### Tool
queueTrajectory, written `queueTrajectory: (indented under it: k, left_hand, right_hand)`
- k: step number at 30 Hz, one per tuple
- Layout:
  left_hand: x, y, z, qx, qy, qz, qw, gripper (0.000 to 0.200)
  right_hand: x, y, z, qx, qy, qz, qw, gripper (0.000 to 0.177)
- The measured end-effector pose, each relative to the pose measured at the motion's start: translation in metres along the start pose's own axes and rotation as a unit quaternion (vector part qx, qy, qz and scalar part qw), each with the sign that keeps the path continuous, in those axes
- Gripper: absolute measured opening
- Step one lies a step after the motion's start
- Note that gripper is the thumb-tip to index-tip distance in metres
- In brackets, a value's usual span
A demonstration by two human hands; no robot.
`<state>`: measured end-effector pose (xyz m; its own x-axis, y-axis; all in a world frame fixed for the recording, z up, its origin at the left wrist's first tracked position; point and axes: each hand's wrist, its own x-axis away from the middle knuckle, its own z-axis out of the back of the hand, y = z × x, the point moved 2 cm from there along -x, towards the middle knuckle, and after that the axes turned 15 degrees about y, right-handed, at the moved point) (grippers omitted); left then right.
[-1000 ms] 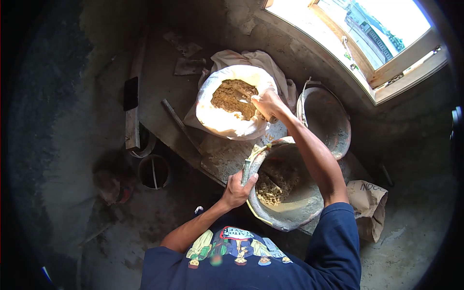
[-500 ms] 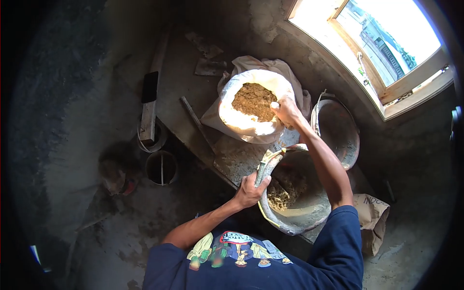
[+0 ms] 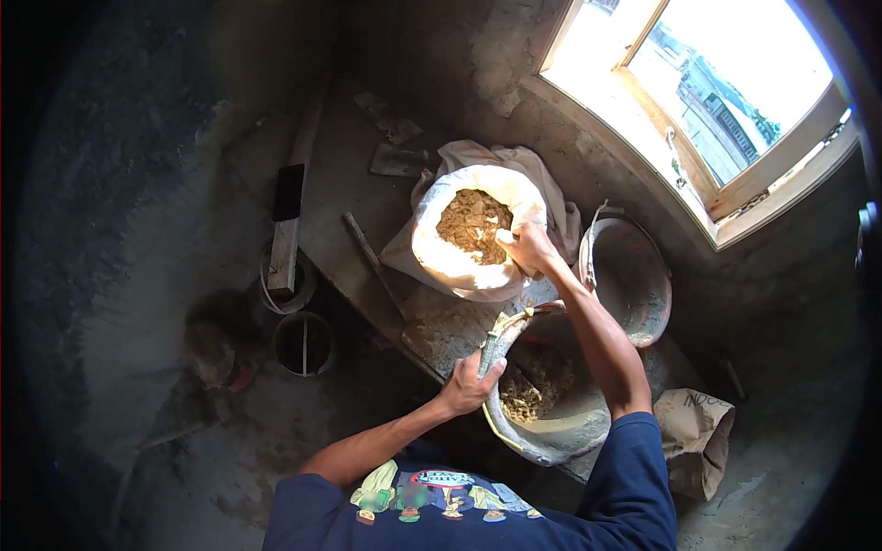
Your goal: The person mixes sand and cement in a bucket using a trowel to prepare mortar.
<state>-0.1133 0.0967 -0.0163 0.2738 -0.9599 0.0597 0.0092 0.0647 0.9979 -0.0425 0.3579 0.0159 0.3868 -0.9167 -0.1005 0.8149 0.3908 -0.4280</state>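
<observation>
An open whitish sack (image 3: 432, 248), its rim rolled outward, holds brown sand (image 3: 473, 225) in bright light. My right hand (image 3: 527, 248) is closed on the sack's near right rim, thumb over the sand. Nearer to me is a worn grey bucket (image 3: 588, 432) with some sand (image 3: 533, 395) at its bottom. My left hand (image 3: 470, 384) is closed around the bucket's left edge, by a greenish grip piece at the rim. My right forearm passes over the bucket and hides part of its far side.
A second worn bucket (image 3: 648, 266) stands right of the sack. A brown paper bag (image 3: 698, 445) lies at the lower right. Small pails (image 3: 304, 344), a plank (image 3: 284, 253) with a dark phone-like slab (image 3: 288, 193), and a bar (image 3: 367, 248) are leftward. An open window (image 3: 698, 119) is at upper right.
The sack, buckets and both hands appear lower in the picture, as the view has tilted up. The sand in the sack looks lumpier. Both hands keep their holds.
</observation>
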Motion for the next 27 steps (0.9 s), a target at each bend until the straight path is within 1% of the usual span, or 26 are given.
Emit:
queueTrajectory:
  k: [1,3,4,5,7,8,9,11,13,15,16,17,19,22,24,25,27]
  left_hand:
    - [0.002,-0.003,0.0,0.013,0.02,-0.018,1.0,0.033]
    - [0.001,-0.007,0.0,0.012,0.016,-0.019,1.0,0.033]
    - [0.001,-0.008,-0.001,0.01,0.012,-0.019,1.0,0.033]
    - [0.0,-0.007,-0.001,0.013,0.01,-0.02,1.0,0.033]
    - [0.0,-0.006,0.001,0.0,-0.004,-0.001,1.0,0.032]
    - [0.0,-0.006,0.001,-0.005,-0.004,-0.008,1.0,0.032]
    - [-0.001,-0.006,0.0,-0.006,-0.01,-0.009,1.0,0.032]
    - [-0.001,-0.005,0.0,0.019,-0.003,-0.015,1.0,0.032]
    - [0.001,-0.006,-0.001,0.019,0.0,-0.004,1.0,0.029]
    - [-0.001,-0.006,0.0,0.032,0.001,-0.005,0.999,0.03]
    - [-0.001,-0.008,0.001,0.014,-0.024,0.023,0.999,0.033]
    - [-0.002,-0.008,0.001,0.01,-0.029,0.027,0.999,0.033]
    - [-0.002,-0.005,0.001,0.027,-0.006,0.003,1.0,0.031]
    - [-0.001,0.0,0.001,0.027,-0.005,0.01,1.0,0.03]
    - [-0.001,-0.001,0.0,0.033,0.006,-0.006,0.999,0.03]
    - [-0.002,-0.005,0.001,0.031,-0.004,0.0,1.0,0.03]
    - [-0.004,-0.015,0.002,0.015,-0.048,0.043,0.998,0.032]
  right_hand:
    - [0.007,-0.002,0.007,0.001,0.0,-0.001,1.0,0.042]
    - [0.018,-0.002,0.022,-0.037,-0.003,-0.02,0.999,0.037]
    - [0.023,-0.004,0.028,-0.037,-0.008,-0.028,0.999,0.042]
    - [0.027,-0.006,0.037,-0.033,-0.006,-0.03,0.999,0.042]
    - [0.039,-0.012,0.051,-0.091,-0.039,-0.108,0.989,0.043]
    - [0.039,-0.005,0.052,-0.081,-0.04,-0.085,0.992,0.044]
    - [0.043,-0.006,0.059,-0.082,-0.036,-0.089,0.992,0.044]
    - [0.057,-0.014,0.075,-0.094,-0.061,-0.119,0.987,0.044]
    - [0.073,-0.009,0.08,-0.126,-0.054,-0.123,0.983,0.044]
    - [0.082,-0.001,0.088,-0.155,0.022,-0.042,0.987,0.039]
    - [0.09,-0.008,0.102,-0.183,0.017,-0.047,0.982,0.034]
    - [0.104,-0.016,0.118,-0.21,-0.004,-0.12,0.97,0.03]
    - [0.125,-0.016,0.14,-0.229,0.009,-0.14,0.963,0.028]
    - [0.165,-0.013,0.175,-0.255,0.024,-0.155,0.954,0.026]
    - [0.193,-0.007,0.194,-0.214,0.056,-0.128,0.967,0.028]
    - [0.208,0.002,0.2,-0.194,0.071,-0.108,0.972,0.029]
    - [0.239,0.005,0.213,-0.197,0.067,-0.136,0.969,0.03]
